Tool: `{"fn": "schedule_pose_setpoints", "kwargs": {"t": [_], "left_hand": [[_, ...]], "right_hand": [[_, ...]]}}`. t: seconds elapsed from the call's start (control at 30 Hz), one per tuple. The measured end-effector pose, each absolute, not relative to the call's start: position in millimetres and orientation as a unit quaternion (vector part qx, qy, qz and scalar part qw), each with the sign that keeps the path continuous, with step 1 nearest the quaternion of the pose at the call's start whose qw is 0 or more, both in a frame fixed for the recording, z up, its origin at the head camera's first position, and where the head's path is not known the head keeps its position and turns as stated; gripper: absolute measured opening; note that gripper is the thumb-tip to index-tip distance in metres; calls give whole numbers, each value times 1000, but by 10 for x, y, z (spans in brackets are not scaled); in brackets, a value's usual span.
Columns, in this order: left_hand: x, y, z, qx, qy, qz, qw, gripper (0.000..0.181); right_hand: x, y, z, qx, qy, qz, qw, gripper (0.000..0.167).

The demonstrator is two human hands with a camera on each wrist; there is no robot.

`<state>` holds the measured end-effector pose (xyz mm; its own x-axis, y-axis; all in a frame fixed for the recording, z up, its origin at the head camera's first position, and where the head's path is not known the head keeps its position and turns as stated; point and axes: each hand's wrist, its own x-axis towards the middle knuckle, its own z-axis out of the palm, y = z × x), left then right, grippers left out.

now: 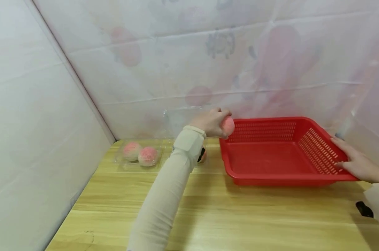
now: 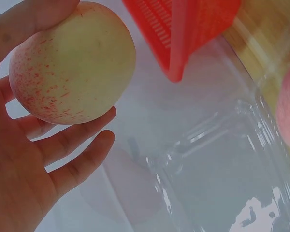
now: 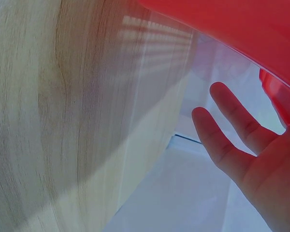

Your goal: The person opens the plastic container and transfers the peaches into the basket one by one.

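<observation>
My left hand (image 1: 209, 122) holds a pink and pale-yellow peach (image 1: 228, 125) between thumb and fingers, just above the left rim of the red plastic basket (image 1: 277, 177). In the left wrist view the peach (image 2: 75, 65) sits against the thumb and fingers, its pale side showing. At the basket's right side my right hand (image 1: 360, 162) grips the rim. Two of its fingers (image 3: 220, 145) stretch out under the rim in the right wrist view. Behind the left forearm stands an opened clear plastic box (image 1: 184, 116); another peach (image 1: 203, 157) shows there, partly hidden by the wrist strap.
Left of the forearm, a second clear plastic box (image 1: 123, 164) holds two peaches (image 1: 148, 156). The basket stands on a wooden table (image 1: 239, 216), close to a pale printed sheet (image 1: 164, 69) hung behind. A white wall panel (image 1: 29, 122) borders the table's left side.
</observation>
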<state>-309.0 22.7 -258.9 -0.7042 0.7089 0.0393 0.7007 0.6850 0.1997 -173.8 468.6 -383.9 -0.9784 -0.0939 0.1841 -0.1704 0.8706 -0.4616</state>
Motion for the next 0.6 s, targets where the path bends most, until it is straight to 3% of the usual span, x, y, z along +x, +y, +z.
{"fn": "schedule_pose_setpoints", "kwargs": {"t": [0.6], "left_hand": [[-3065, 565, -2672, 415, 905, 91, 13, 69]], "right_hand": [[-1704, 4694, -3857, 75, -962, 250, 84, 81]]}}
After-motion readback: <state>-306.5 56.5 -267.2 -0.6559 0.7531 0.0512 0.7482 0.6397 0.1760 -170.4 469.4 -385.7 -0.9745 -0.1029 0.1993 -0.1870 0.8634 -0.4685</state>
